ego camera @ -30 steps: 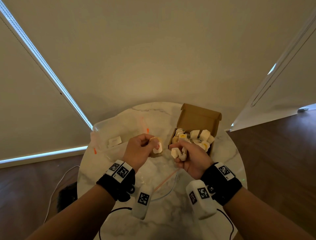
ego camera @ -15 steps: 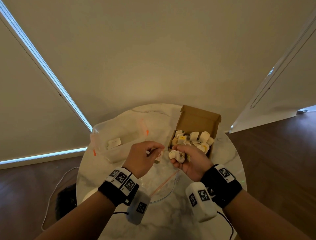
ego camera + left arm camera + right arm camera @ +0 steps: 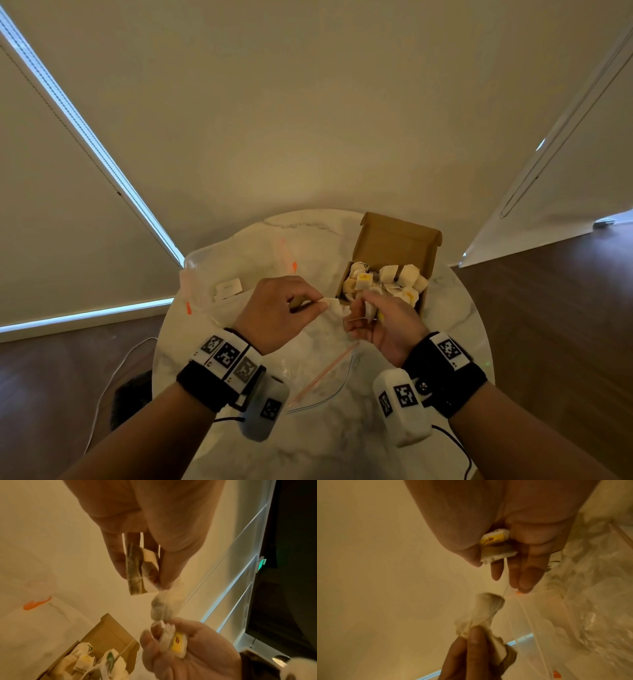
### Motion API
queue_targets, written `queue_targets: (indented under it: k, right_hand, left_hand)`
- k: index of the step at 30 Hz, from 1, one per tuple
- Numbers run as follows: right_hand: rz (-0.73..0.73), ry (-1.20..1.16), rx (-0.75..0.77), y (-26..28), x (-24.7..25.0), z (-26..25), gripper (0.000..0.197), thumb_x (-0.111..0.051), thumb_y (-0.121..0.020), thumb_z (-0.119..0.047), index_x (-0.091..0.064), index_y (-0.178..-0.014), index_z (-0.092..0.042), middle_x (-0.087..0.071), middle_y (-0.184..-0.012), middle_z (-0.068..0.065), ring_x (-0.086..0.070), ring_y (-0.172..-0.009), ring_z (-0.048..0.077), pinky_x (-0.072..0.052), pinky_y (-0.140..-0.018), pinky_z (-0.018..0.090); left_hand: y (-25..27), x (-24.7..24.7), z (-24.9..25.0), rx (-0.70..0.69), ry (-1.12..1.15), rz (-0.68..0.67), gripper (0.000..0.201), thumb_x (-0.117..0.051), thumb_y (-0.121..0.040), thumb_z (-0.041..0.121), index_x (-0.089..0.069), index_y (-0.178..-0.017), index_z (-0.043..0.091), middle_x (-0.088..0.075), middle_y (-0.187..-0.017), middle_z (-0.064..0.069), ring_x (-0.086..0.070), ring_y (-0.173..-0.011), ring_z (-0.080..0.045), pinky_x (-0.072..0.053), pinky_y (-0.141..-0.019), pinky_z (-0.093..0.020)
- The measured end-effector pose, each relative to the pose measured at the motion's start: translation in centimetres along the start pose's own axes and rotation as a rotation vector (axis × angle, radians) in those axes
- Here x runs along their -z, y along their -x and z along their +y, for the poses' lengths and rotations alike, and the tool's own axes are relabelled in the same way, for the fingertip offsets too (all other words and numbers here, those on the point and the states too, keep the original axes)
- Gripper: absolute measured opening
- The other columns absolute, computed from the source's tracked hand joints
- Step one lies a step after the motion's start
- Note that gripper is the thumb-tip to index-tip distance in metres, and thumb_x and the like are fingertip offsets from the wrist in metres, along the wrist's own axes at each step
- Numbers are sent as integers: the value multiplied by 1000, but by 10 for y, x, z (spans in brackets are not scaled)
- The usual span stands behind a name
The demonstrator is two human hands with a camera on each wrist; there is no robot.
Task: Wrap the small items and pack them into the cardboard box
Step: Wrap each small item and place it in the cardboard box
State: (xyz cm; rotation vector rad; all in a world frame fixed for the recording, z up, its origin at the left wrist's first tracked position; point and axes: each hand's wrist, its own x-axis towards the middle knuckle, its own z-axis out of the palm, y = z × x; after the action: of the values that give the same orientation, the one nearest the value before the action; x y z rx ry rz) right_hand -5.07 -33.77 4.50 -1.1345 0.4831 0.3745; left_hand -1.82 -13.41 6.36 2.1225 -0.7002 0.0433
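A brown cardboard box (image 3: 397, 240) stands open at the table's far right, with several wrapped tea bags (image 3: 387, 277) in it. In front of it my hands meet. My left hand (image 3: 318, 303) keeps a string-wrapped tea bag (image 3: 139, 569) between its fingers, and its thumb and fingertip pinch the end of a loose tea bag (image 3: 164, 605). My right hand (image 3: 368, 308) grips a folded tea bag with a yellow tag (image 3: 178, 643). In the right wrist view a thin string runs from the yellow tag (image 3: 494, 538) to the loose tea bag (image 3: 486, 607).
A clear zip bag with orange sliders (image 3: 233, 274) lies at the far left of the round marble table (image 3: 308, 445). A second clear zip bag (image 3: 322, 380) lies flat below my hands. A white cable (image 3: 113, 387) trails on the wooden floor at left.
My hands have come together in front of the box. The left hand, which held only its wrapped bag, now also pinches the loose tea bag that the right hand offered.
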Motion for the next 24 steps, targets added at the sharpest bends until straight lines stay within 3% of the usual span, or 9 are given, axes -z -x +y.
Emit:
queue_targets:
  k: [3,6,8,9,12,15,19,22,24]
  right_hand:
    - [121,120,76,-8,12,4,27,-48,-96,-15,-66,-80,-4,-55,-69,9,-45,-54,18,-33,-48,27]
    - [153,258,228,-8,16,1,26,-53,-96,-18,-71,-82,-4,-44,-57,-2,-33,-47,11,-23,-45,24]
    - [97,492,441,-3,11,-5,19,-63,-91,-23,-74,-82,-9,-54,-50,-14,-46,-46,3,-34,-46,18]
    - [46,614,549,0,6,-6,17,-68,-87,-28,-76,-84,-13,-62,-56,-13,-56,-53,3,-41,-50,19]
    - [-72,822,712,0,-3,-2,33,-71,-75,-56,-76,-86,-26,-67,-67,8,-60,-62,25,-49,-57,41]
    - [-60,851,760,-4,-4,1,34,-68,-75,-57,-76,-84,-25,-65,-64,8,-58,-60,25,-48,-56,44]
    - [-51,790,780,0,-8,-3,14,-68,-83,-29,-75,-76,-19,-68,-64,1,-60,-60,19,-50,-58,39]
    - [-38,665,677,0,-8,-5,15,-67,-87,-11,-74,-74,-13,-61,-57,-7,-52,-54,8,-42,-53,24]
    - [-42,548,560,-1,-7,-4,18,-64,-89,-11,-73,-73,-13,-49,-50,-8,-42,-48,10,-36,-49,24]
  left_hand:
    - [-1,9,-4,62,9,-42,14,-73,-81,37,-74,-78,23,-58,-67,20,-56,-56,-17,-57,-56,-42]
    - [-4,13,-1,103,-20,-82,10,-75,-82,32,-75,-78,23,-60,-66,23,-55,-55,-12,-57,-57,-42]
    - [-6,13,2,122,-27,-102,8,-76,-81,29,-75,-78,21,-60,-63,24,-55,-53,-11,-57,-58,-43]
    - [-7,13,3,132,-25,-108,8,-76,-81,28,-75,-78,21,-60,-62,23,-57,-53,-11,-58,-58,-42]
    - [-10,13,6,156,1,-106,10,-77,-80,29,-76,-77,19,-64,-64,17,-62,-55,-9,-58,-59,-41]
    - [-10,12,9,169,20,-98,8,-78,-80,26,-76,-77,19,-64,-63,21,-63,-56,-7,-58,-61,-41]
    - [-7,11,12,237,123,-58,8,-79,-79,25,-76,-79,17,-68,-65,8,-67,-57,-14,-61,-60,-35]
    - [-3,8,13,298,260,-13,11,-78,-79,22,-77,-87,14,-72,-75,-5,-71,-66,-19,-62,-66,-36]
    - [-1,6,13,291,310,29,10,-76,-81,18,-77,-90,15,-71,-77,-7,-72,-69,-22,-62,-69,-39]
